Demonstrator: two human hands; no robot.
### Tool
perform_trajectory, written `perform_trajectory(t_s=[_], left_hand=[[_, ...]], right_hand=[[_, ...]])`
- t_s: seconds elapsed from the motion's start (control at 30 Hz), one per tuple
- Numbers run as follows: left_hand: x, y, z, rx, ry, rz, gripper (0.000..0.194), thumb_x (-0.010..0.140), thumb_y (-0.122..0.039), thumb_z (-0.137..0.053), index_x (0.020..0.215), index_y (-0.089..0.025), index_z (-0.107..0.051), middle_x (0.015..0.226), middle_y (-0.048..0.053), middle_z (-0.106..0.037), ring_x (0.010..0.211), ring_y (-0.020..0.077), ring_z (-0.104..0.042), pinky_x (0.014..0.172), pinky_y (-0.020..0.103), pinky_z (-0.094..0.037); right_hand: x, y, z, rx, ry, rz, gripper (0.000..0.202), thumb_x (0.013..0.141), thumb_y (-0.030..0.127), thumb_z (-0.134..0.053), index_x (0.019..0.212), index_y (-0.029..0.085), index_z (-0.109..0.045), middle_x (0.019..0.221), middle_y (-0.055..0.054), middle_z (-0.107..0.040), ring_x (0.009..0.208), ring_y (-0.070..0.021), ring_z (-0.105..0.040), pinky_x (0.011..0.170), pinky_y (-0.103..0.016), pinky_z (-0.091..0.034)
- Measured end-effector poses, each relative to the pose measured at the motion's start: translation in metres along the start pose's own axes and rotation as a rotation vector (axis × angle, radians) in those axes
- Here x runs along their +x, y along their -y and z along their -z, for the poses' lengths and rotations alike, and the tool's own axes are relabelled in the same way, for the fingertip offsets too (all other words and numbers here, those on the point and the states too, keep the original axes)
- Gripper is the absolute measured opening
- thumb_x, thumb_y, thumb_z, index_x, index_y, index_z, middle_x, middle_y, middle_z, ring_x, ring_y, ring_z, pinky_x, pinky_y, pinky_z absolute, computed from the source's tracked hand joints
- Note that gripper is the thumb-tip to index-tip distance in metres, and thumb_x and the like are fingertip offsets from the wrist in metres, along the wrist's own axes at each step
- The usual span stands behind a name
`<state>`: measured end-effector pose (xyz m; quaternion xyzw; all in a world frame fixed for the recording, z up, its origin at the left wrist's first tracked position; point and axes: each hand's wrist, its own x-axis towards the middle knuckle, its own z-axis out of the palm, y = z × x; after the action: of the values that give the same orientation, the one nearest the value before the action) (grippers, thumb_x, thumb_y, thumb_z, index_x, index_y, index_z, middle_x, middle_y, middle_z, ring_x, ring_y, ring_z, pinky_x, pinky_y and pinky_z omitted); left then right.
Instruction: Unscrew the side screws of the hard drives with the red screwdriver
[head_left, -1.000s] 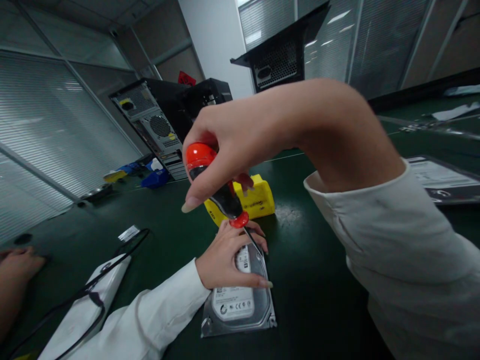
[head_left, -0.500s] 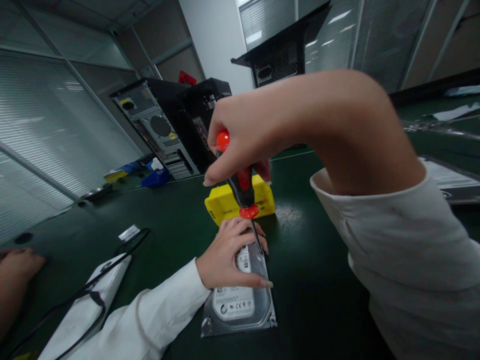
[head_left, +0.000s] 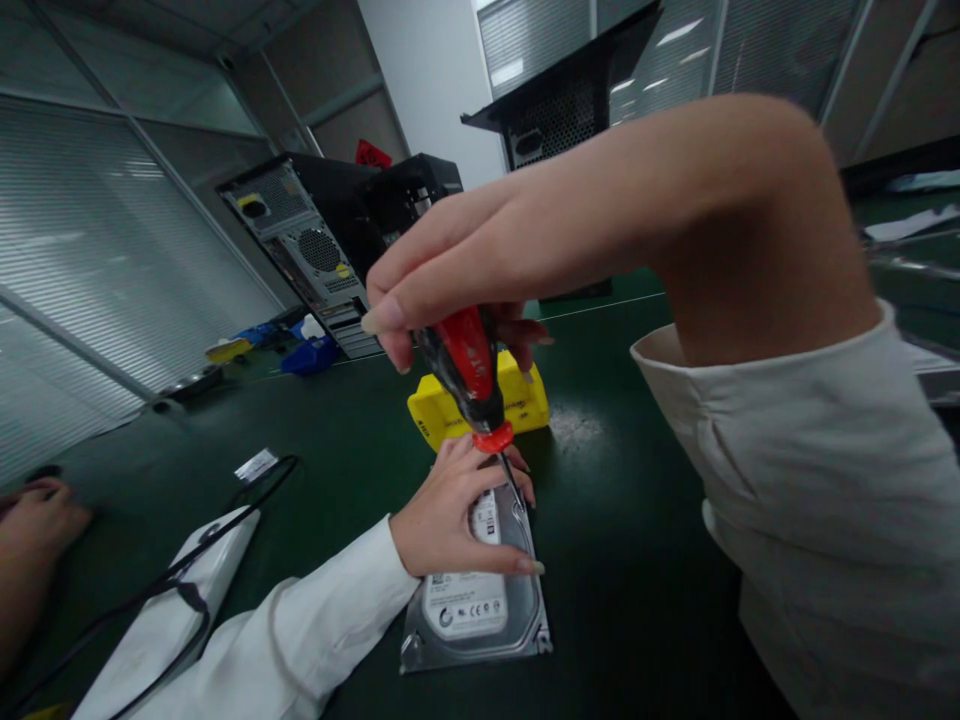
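Observation:
A silver hard drive (head_left: 480, 610) with a white label lies on the dark green table. My left hand (head_left: 461, 520) is wrapped over it, thumb at the right edge and fingers round the far end. Above, my right hand (head_left: 465, 265) grips the top of a red and black screwdriver (head_left: 474, 375). The screwdriver leans to the left at its top, and its metal tip meets the drive's far right corner. Whatever screw lies under the tip is too small to make out. Just behind the drive stands a yellow bin (head_left: 529, 395).
Computer cases (head_left: 322, 250) stand at the back left, another case (head_left: 559, 120) at the back. A white power strip (head_left: 187, 590) with a black cable lies left. A blue bin (head_left: 309, 355) sits farther back. Another person's hand (head_left: 45, 515) rests at the far left.
My right hand has shifted left and turned on the handle, and the screwdriver leans more. Its tip stays at the same corner. My left hand and the drive hold still.

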<state>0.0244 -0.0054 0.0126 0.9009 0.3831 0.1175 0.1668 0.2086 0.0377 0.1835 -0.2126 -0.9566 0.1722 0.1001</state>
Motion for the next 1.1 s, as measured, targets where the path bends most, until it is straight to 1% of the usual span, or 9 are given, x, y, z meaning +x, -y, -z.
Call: perform_trajectory(t_s=[0.07, 0.13, 0.33, 0.47, 0.6, 0.73, 0.83, 0.97, 1.1], left_hand=[[0.000, -0.002, 0.000, 0.002, -0.003, 0.003, 0.054, 0.057, -0.058, -0.074, 0.098, -0.025, -0.063, 0.113, 0.005, -0.053, 0.110, 0.0268, -0.046, 0.095, 0.040, -0.031], [0.000, -0.005, 0.000, 0.006, -0.003, 0.009, 0.054, 0.056, -0.058, -0.074, 0.098, -0.025, -0.063, 0.114, 0.005, -0.053, 0.110, 0.0270, -0.046, 0.095, 0.041, -0.031], [0.003, -0.005, 0.002, 0.010, 0.010, 0.023, 0.054, 0.057, -0.059, -0.073, 0.098, -0.025, -0.063, 0.114, 0.006, -0.054, 0.109, 0.0276, -0.046, 0.093, 0.041, -0.033], [0.007, -0.003, 0.003, 0.021, 0.013, 0.020, 0.055, 0.057, -0.059, -0.073, 0.099, -0.025, -0.063, 0.114, 0.005, -0.054, 0.108, 0.0272, -0.047, 0.093, 0.041, -0.033], [0.009, -0.002, 0.004, 0.028, 0.010, 0.009, 0.055, 0.057, -0.060, -0.072, 0.099, -0.025, -0.063, 0.114, 0.006, -0.054, 0.107, 0.0272, -0.048, 0.093, 0.041, -0.032], [0.011, -0.003, 0.004, 0.035, 0.000, -0.007, 0.054, 0.058, -0.059, -0.072, 0.099, -0.025, -0.063, 0.113, 0.006, -0.054, 0.108, 0.0270, -0.047, 0.094, 0.041, -0.031], [0.012, -0.006, 0.005, 0.040, 0.004, -0.006, 0.054, 0.058, -0.059, -0.072, 0.098, -0.025, -0.063, 0.113, 0.005, -0.053, 0.108, 0.0275, -0.046, 0.094, 0.042, -0.030], [0.013, -0.008, 0.006, 0.037, 0.006, 0.001, 0.054, 0.058, -0.059, -0.072, 0.098, -0.025, -0.063, 0.112, 0.005, -0.054, 0.108, 0.0276, -0.046, 0.093, 0.042, -0.030], [0.014, -0.007, 0.006, 0.032, 0.005, 0.010, 0.054, 0.057, -0.059, -0.073, 0.098, -0.026, -0.063, 0.113, 0.005, -0.054, 0.108, 0.0275, -0.046, 0.093, 0.042, -0.030]], right_hand=[[-0.001, 0.005, -0.002, -0.021, -0.024, 0.055, 0.034, 0.091, 0.035, -0.040, 0.090, 0.012, -0.065, 0.081, 0.000, -0.065, 0.051, -0.0062, -0.056, 0.039, -0.013, -0.043], [-0.002, 0.009, -0.003, -0.022, -0.049, 0.045, 0.032, 0.091, 0.033, -0.041, 0.091, 0.011, -0.064, 0.075, 0.002, -0.063, 0.046, -0.0046, -0.053, 0.039, -0.013, -0.043], [-0.002, 0.012, 0.000, -0.094, -0.039, 0.026, 0.033, 0.089, 0.036, -0.043, 0.084, 0.011, -0.064, 0.059, 0.003, -0.055, 0.048, -0.0038, -0.050, 0.047, -0.012, -0.039], [-0.001, 0.012, 0.001, -0.185, -0.108, 0.059, 0.040, 0.088, 0.044, -0.042, 0.081, 0.011, -0.063, 0.052, 0.001, -0.053, 0.042, -0.0052, -0.048, 0.043, -0.015, -0.037], [-0.001, 0.013, 0.000, -0.271, -0.209, 0.008, 0.036, 0.084, 0.040, -0.044, 0.073, 0.013, -0.065, 0.049, -0.001, -0.054, 0.039, -0.0093, -0.050, 0.042, -0.020, -0.039], [0.000, 0.017, -0.001, -0.324, -0.316, -0.202, 0.039, 0.079, 0.045, -0.045, 0.067, 0.014, -0.065, 0.046, -0.002, -0.051, 0.047, -0.0153, -0.058, 0.050, -0.025, -0.046], [0.001, 0.020, -0.002, -0.327, -0.352, -0.308, 0.043, 0.080, 0.051, -0.045, 0.074, 0.013, -0.065, 0.046, -0.003, -0.050, 0.058, -0.0189, -0.062, 0.058, -0.027, -0.049], [0.001, 0.021, -0.004, -0.328, -0.378, -0.321, 0.037, 0.082, 0.044, -0.044, 0.084, 0.014, -0.065, 0.051, -0.002, -0.053, 0.072, -0.0202, -0.063, 0.061, -0.023, -0.049], [0.002, 0.023, -0.004, -0.317, -0.346, -0.271, 0.030, 0.080, 0.038, -0.048, 0.088, 0.017, -0.067, 0.050, -0.003, -0.054, 0.070, -0.0220, -0.062, 0.052, -0.022, -0.047]])
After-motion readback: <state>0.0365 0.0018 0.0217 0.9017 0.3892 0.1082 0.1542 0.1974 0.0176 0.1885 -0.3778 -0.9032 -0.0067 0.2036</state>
